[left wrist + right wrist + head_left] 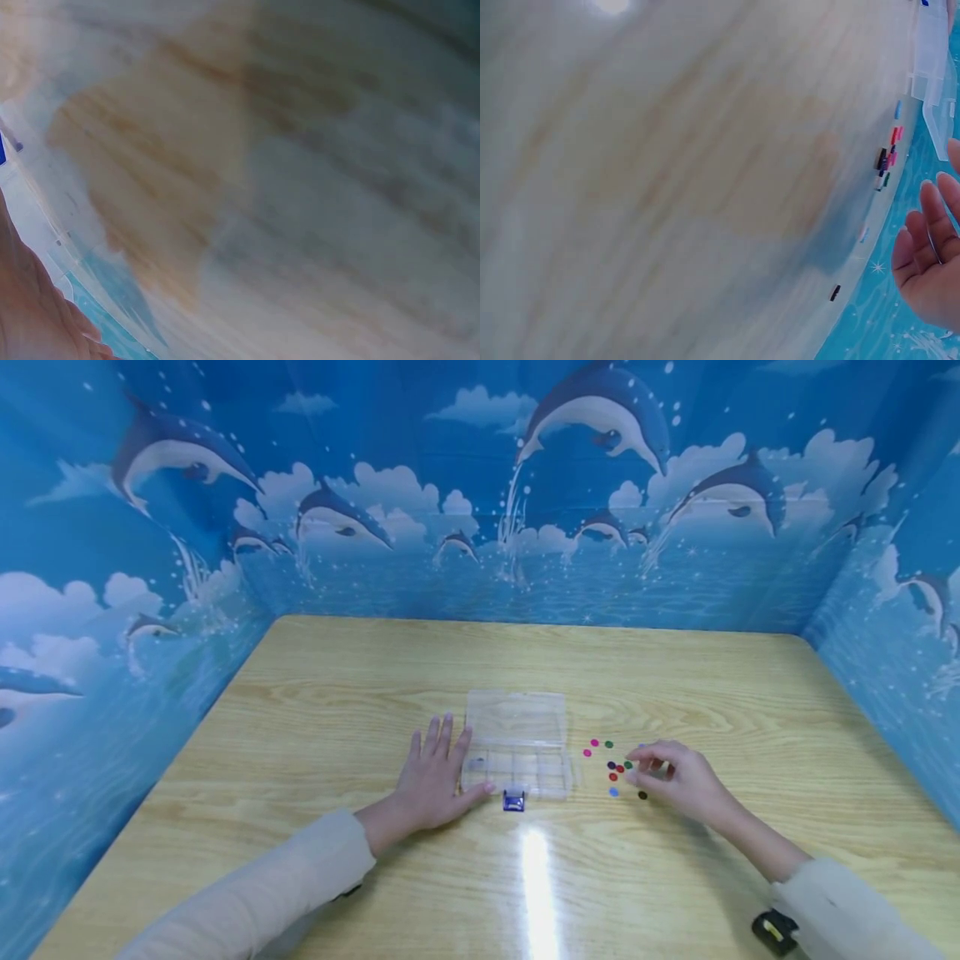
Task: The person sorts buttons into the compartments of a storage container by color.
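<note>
My left hand [435,777] lies flat with fingers spread on the table. Its thumb reaches to the near left corner of a clear plastic compartment box [528,767], whose clear lid [516,717] is folded back. A small purple-blue piece [513,801] sits at the box's front edge. Right of the box, several small coloured discs [612,777] lie scattered, among them red, pink, green, blue and black ones. Over their right side hovers my right hand [686,781], fingers bent loosely and thumb apart from the index finger; nothing shows between them. In the right wrist view its fingers [934,217] appear relaxed.
The wooden table [360,668] is bounded at the back and sides by a blue dolphin-print curtain [420,485]. A black device [775,932] is at the right sleeve. One black disc [835,293] lies apart from the cluster in the right wrist view.
</note>
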The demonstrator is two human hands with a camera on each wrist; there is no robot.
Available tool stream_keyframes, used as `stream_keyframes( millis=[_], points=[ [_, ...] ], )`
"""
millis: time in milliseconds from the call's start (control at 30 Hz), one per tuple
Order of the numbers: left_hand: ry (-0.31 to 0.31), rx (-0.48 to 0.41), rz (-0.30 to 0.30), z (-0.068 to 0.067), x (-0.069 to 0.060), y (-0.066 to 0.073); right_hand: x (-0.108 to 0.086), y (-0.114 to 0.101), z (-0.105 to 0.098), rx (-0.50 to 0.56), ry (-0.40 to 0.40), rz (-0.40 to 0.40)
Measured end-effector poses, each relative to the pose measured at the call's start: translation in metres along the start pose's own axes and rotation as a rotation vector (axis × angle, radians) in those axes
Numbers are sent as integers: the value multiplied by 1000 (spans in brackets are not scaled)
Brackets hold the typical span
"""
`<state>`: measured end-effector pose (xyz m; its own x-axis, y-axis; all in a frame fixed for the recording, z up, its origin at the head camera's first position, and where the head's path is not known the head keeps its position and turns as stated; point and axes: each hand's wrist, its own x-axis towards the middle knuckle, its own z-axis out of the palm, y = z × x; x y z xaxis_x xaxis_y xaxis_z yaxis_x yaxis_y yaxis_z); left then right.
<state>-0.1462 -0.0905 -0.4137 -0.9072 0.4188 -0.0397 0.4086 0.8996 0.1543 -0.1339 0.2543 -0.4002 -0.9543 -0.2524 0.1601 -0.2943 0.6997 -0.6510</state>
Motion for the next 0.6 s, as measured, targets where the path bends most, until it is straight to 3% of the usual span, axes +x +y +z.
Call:
stream_keyframes(
  millis=[367,600],
  points=[
    [6,10,11,1,-1,-1,-10,6,0,17,9,-34],
    [11,4,15,1,0,-1,-14,10,-3,-20,-25,-109]
  ],
)
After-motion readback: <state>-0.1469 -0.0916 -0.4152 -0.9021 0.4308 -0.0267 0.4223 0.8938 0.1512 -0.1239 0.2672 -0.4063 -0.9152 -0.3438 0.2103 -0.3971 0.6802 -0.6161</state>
